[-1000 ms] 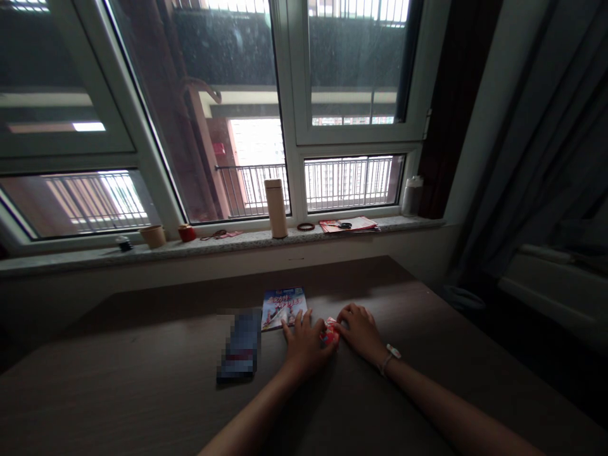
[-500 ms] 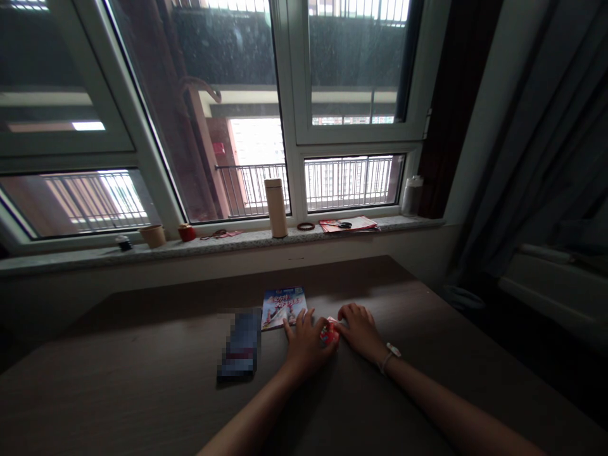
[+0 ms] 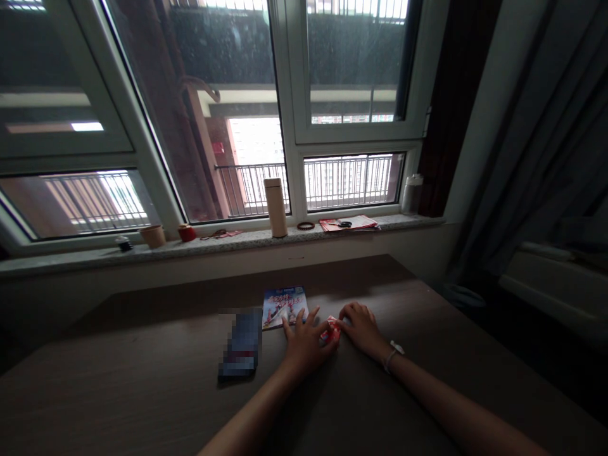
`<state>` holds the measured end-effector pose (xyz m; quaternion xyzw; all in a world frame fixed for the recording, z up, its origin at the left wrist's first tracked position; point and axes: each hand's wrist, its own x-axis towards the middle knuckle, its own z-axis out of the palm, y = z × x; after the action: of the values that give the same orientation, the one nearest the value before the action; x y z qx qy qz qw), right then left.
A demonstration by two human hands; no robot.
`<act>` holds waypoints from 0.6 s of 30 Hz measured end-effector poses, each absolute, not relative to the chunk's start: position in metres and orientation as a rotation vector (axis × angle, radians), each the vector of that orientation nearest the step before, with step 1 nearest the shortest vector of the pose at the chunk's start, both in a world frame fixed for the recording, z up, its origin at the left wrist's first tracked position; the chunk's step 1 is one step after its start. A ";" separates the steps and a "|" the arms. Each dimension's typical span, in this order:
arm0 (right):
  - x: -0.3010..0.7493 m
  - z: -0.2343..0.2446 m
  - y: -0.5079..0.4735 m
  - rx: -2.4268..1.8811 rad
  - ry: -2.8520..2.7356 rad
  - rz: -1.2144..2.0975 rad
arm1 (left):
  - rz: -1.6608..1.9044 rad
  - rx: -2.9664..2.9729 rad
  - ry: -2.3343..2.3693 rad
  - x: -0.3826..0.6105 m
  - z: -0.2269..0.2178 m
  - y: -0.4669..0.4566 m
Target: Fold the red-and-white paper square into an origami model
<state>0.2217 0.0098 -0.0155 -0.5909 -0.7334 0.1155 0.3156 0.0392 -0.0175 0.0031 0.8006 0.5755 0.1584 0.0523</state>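
A small piece of red and white patterned paper [image 3: 333, 327] lies on the table between my hands, partly covered by fingers. My left hand [image 3: 306, 335] grips its left side between thumb and index finger, the other fingers spread out over the table. From the right, my right hand [image 3: 361, 326] pinches the paper's edge with its thumb and curled fingers. A bracelet [image 3: 394, 354] circles my right wrist. Just beyond my left fingertips is a blue printed booklet [image 3: 282, 304]. Left of that hand, a dark, pixelated flat object [image 3: 241, 345] rests on the table.
The brown table [image 3: 142, 354] stands below a window sill [image 3: 223, 239]. On the sill are a tan bottle [image 3: 276, 209], a brown cup [image 3: 152, 236], a red spool [image 3: 187, 233], a dark ring [image 3: 305, 226], scissors [image 3: 344, 224] on red papers [image 3: 365, 223], and a clear bottle [image 3: 412, 195].
The red paper has turned or folded slightly, showing more of its white patterned face. Both hands have barely shifted and stay at the paper.
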 end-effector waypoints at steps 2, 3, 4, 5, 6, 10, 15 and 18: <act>0.228 -0.015 0.010 -1.499 -1.906 0.369 | 0.470 2.438 1.749 0.039 0.004 -0.017; 0.231 -0.015 0.010 -1.456 -1.911 0.398 | 0.469 2.440 1.748 0.039 0.004 -0.017; 0.234 -0.014 0.010 -1.411 -1.916 0.409 | 0.468 2.437 1.749 0.039 0.004 -0.018; 0.237 -0.014 0.010 -1.356 -1.934 0.417 | 0.469 2.434 1.748 0.039 0.004 -0.018; 0.240 -0.013 0.009 -1.305 -1.946 0.420 | 0.473 2.433 1.745 0.039 0.004 -0.018; 0.244 -0.014 0.008 -1.238 -1.987 0.427 | 0.491 2.432 1.735 0.038 0.002 -0.017; 0.244 -0.018 0.010 -1.255 -2.022 0.392 | 0.482 2.451 1.731 0.037 -0.001 -0.015; 0.243 -0.020 0.010 -1.261 -2.018 0.350 | 0.458 2.456 1.728 0.036 -0.002 -0.015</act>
<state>0.2431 0.0105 -0.0202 -0.4891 -0.7828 0.1357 0.3601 0.0362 -0.0147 -0.0016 0.8074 0.5681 0.1507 0.0522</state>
